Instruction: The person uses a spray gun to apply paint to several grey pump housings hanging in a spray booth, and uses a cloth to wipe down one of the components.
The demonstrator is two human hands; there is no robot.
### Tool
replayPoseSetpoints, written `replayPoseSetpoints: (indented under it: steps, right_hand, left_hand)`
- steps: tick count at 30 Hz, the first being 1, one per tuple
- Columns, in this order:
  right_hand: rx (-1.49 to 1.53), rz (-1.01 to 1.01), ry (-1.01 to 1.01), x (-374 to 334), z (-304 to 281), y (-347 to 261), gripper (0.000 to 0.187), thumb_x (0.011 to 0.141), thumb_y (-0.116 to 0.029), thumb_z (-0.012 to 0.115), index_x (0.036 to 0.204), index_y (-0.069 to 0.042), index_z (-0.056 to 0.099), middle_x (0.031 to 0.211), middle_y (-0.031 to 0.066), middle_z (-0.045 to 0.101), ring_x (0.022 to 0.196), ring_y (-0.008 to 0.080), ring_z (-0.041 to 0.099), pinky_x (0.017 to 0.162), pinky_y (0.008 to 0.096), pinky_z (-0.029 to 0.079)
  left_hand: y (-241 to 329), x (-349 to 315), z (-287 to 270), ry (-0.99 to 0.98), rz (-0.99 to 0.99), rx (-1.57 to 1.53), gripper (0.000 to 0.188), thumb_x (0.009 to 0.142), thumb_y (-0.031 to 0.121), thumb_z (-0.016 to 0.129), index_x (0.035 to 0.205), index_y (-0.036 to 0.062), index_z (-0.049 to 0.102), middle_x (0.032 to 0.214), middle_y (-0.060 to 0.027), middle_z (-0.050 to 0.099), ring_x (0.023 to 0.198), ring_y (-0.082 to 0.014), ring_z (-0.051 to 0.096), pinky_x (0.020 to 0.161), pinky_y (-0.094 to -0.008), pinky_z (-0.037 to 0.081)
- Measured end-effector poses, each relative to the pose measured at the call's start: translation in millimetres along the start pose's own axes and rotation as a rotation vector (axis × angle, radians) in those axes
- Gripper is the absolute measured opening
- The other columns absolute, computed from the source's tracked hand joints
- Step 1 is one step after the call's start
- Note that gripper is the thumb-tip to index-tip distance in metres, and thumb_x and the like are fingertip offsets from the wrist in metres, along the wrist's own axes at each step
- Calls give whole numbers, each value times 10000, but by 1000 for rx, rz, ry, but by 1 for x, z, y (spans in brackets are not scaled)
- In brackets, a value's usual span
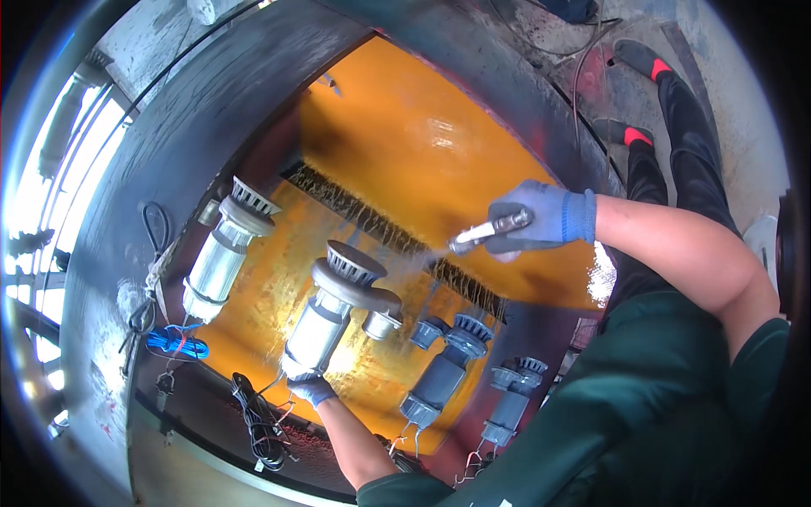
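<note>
My right hand [541, 224], in a blue-grey knit glove, is closed around a spray gun [490, 231]. A faint grey mist [414, 260] drifts from its tip toward a silver submersible pump [318, 325] with a slotted round strainer on its upper end. At the pump's lower end, my gloved left hand [312, 388] grips the body, its fingers partly hidden behind it. Left of this pump hangs another silver pump [215, 269]. Two pumps coated dark grey, a larger one [439, 384] and a smaller one [508, 407], hang to the right.
Behind the pumps is an orange-yellow booth wall [405, 127] with a dark bristly strip [363, 213] across it. A blue cable bundle [177, 342] and a black cable coil [260, 422] hang below the pumps. A curved grey metal frame [169, 152] borders the left side.
</note>
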State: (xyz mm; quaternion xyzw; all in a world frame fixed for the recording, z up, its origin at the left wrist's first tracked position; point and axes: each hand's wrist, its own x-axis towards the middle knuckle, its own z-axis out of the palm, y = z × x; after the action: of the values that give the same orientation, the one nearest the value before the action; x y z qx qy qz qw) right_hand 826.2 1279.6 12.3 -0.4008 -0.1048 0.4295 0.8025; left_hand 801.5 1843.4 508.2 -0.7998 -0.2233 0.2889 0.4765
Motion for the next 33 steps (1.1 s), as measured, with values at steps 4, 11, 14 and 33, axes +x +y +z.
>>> replayPoseSetpoints:
  steps: [4, 11, 14, 33]
  right_hand:
    - [223, 118, 32, -4, -11, 9, 356, 913, -426, 758, 958, -75, 717, 764, 106, 706, 687, 202, 684, 656, 370, 537]
    - [87, -72, 118, 0, -20, -1, 314, 877, -347, 804, 987, -65, 724, 796, 97, 720, 712, 219, 697, 657, 357, 537]
    - [136, -167, 84, 6, -20, -14, 280, 874, -307, 810, 990, -66, 726, 803, 85, 729, 721, 221, 707, 663, 342, 545]
    - [-1, -52, 98, 37, 3, -22, 327, 892, -391, 782, 892, -80, 682, 748, 98, 719, 675, 271, 703, 619, 383, 532]
  left_hand:
    - [37, -21, -30, 54, -91, 59, 525, 1008, 384, 617, 1473, 154, 532, 1469, 39, 600, 1312, -91, 580, 1034, -260, 490]
    - [33, -32, -49, 240, 68, 93, 452, 962, 357, 681, 1348, 127, 627, 1260, -20, 720, 1108, -148, 701, 881, -287, 560]
    - [42, -25, -45, 186, 15, 159, 431, 957, 347, 695, 1333, 143, 639, 1227, -10, 734, 1084, -143, 712, 866, -285, 564]
    - [49, -12, -48, -4, 274, -8, 373, 1031, 170, 528, 1376, 34, 569, 1340, -109, 655, 1229, -195, 615, 1040, -331, 477]
